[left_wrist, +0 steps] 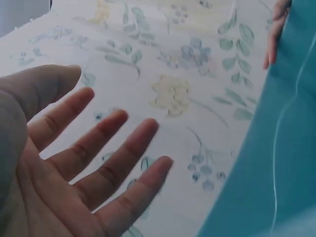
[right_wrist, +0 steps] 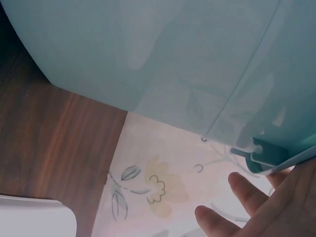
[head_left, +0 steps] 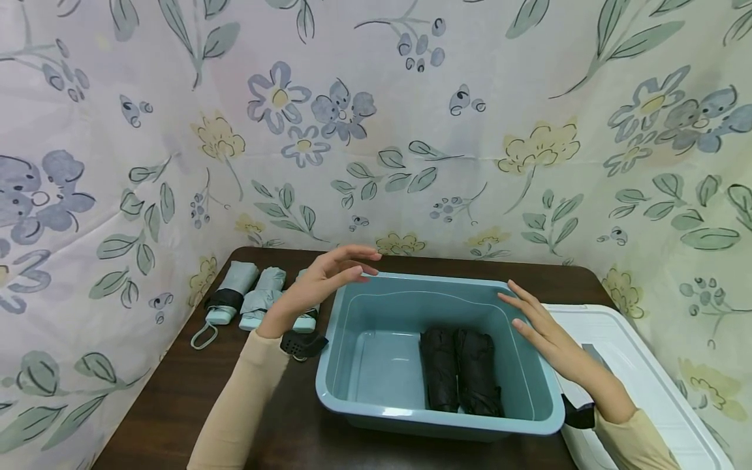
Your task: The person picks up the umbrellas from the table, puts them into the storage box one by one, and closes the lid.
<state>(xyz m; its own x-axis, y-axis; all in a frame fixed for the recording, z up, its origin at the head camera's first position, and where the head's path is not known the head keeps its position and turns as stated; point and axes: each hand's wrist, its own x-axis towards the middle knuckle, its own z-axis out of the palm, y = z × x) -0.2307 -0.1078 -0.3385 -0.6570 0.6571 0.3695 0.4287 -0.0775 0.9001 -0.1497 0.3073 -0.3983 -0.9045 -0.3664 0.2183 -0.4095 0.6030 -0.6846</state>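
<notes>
Spread and empty, my left hand [head_left: 317, 281] and right hand [head_left: 558, 343] flanked the tub [head_left: 382, 369] at lower center, whose slick, stiff rim [head_left: 399, 412] looked the surest hold.

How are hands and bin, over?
Left hand open, holding nothing. Right hand open near bin, contact unclear. Two black bundles inside. Nothing visibly blocking.

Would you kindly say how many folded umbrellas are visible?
5: three pale umbrellas on the table left of the bin, one partly behind the left hand; two black umbrellas inside the bin.
</notes>
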